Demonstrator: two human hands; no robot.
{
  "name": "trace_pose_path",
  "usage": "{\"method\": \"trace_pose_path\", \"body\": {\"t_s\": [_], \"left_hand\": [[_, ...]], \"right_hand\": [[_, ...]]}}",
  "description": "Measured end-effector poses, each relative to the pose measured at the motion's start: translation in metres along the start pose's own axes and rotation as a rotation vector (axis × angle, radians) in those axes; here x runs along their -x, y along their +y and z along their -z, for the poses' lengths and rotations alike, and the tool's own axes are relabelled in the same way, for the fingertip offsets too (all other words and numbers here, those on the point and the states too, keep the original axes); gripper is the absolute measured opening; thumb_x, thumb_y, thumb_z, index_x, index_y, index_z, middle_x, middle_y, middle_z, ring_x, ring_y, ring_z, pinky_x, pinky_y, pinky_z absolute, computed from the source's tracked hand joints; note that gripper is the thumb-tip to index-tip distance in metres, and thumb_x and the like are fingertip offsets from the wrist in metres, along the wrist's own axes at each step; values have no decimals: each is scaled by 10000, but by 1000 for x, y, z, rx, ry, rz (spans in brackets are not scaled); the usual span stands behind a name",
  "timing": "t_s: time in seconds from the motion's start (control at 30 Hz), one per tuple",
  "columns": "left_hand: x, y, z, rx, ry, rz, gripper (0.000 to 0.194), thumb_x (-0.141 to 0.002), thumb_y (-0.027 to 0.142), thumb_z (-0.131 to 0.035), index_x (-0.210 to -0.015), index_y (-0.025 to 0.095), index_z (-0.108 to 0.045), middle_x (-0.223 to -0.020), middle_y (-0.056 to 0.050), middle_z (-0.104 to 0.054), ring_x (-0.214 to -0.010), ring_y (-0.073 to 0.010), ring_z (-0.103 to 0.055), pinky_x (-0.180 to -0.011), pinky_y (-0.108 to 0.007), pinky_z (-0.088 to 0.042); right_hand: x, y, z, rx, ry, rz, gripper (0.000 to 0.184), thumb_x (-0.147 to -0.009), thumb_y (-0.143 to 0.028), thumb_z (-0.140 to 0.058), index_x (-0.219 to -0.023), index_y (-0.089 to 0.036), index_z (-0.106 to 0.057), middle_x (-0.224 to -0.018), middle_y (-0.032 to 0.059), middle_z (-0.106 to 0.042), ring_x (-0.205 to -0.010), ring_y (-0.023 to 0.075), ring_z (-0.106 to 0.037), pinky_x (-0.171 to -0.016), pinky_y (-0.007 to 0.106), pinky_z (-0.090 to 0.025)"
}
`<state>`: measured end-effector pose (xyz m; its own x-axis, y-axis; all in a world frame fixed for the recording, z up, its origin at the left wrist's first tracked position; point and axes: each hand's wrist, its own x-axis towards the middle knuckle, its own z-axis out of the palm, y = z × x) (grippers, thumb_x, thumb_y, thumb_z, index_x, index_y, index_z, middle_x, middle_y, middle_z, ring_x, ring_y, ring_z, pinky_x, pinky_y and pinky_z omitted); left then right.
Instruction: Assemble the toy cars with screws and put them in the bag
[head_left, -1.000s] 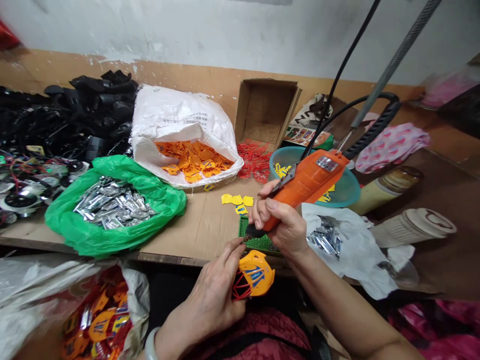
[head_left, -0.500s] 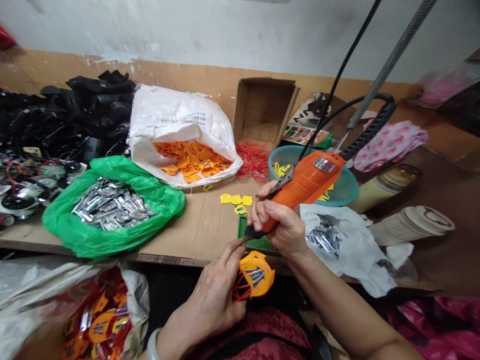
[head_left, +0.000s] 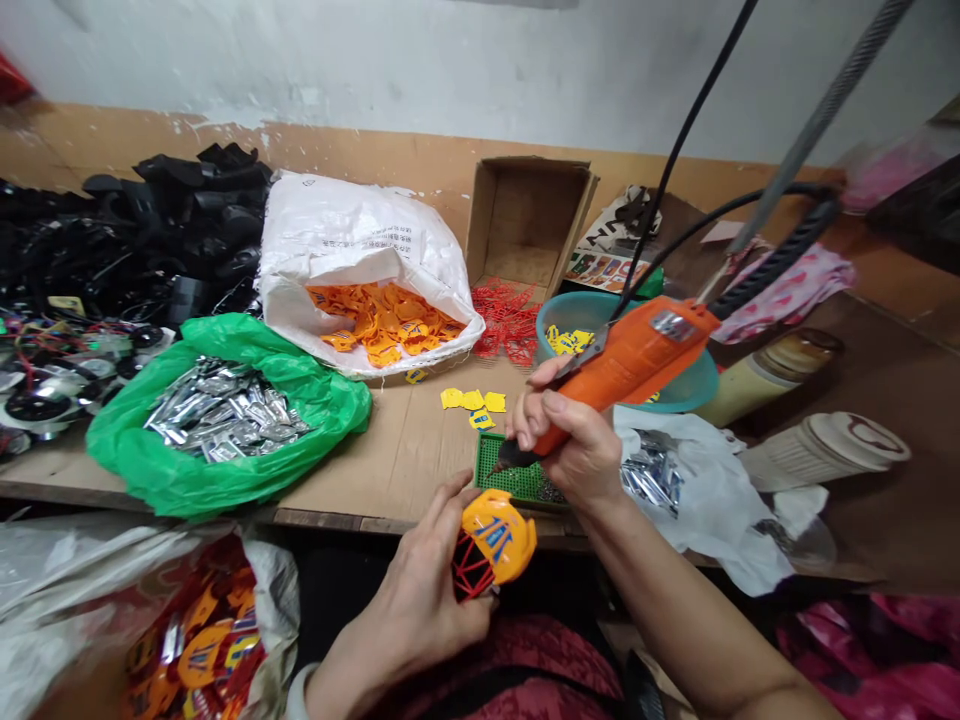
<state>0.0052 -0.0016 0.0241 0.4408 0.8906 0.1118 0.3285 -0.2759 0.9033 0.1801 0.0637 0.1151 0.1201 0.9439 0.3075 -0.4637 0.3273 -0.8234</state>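
My left hand (head_left: 420,575) is closed around a toy football helmet (head_left: 501,535), orange-yellow with blue markings and a red cage on its left side. Above and to the right, my right hand (head_left: 577,445) grips an orange electric screwdriver (head_left: 637,355). The tool slants down to the left, its dark tip apart from the helmet. Below that tip lies a green basket (head_left: 491,452) with small dark screws in it. Several yellow pieces (head_left: 472,400) rest on the cardboard just behind the basket.
A green bag (head_left: 352,410) of silvery metal parts and a white sack (head_left: 360,215) of orange shells stand left. Red cages (head_left: 506,320) lie before a cardboard box (head_left: 529,220). At right are a teal bowl (head_left: 694,375), a cup (head_left: 825,450) and a hanging spring cable (head_left: 825,120).
The screwdriver has lifted off the helmet, up and to the right with my right hand. My left hand has shifted slightly left and turned the helmet a little.
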Motion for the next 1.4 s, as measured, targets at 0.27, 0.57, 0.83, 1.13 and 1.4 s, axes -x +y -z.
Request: {"method": "trace_pose_path", "body": {"t_s": [0.27, 0.57, 0.83, 1.13, 1.4], "left_hand": [[-3, -11, 0, 986, 193, 451, 400, -668, 359, -877, -941, 144, -681, -806, -33, -677, -719, -170, -624, -664, -268, -490], [-6, -19, -11, 1151, 222, 483, 415, -652, 324, -920, -949, 111, -723, -807, -40, -687, -651, -127, -597, -661, -258, -518], [-6, -21, -14, 1133, 267, 500, 456, -633, 334, -933, -959, 108, -708, -806, -49, -707, -690, -155, -638, -661, -262, -508], [-7, -24, -14, 1143, 250, 501, 433, -652, 321, -926, -966, 120, -705, -824, -45, -702, -726, -164, -652, -705, -275, -511], [-8, -23, -13, 1155, 233, 510, 413, -662, 308, -918, -965, 124, -706, -813, -41, -701, -714, -159, -645, -691, -267, -507]], "right_hand": [[-1, -21, -11, -62, 20, 57, 156, -734, -273, -677, -857, -243, -585, -497, -92, -485, -391, 119, -448, -509, 294, -435], [17, 10, -25, -95, -140, -62, 162, -786, -279, -687, -922, -229, -615, -496, -73, -541, -408, 141, -486, -524, 317, -477], [12, 22, -26, -87, -164, -61, 187, -812, -296, -692, -966, -236, -603, -514, -82, -530, -430, 136, -502, -543, 306, -491], [14, 28, -24, -104, -200, -61, 145, -832, -295, -682, -919, -235, -583, -529, -79, -542, -448, 133, -511, -550, 302, -477], [15, 27, -25, -114, -201, -54, 118, -840, -278, -676, -908, -227, -594, -529, -80, -551, -447, 126, -517, -555, 295, -475]]}}
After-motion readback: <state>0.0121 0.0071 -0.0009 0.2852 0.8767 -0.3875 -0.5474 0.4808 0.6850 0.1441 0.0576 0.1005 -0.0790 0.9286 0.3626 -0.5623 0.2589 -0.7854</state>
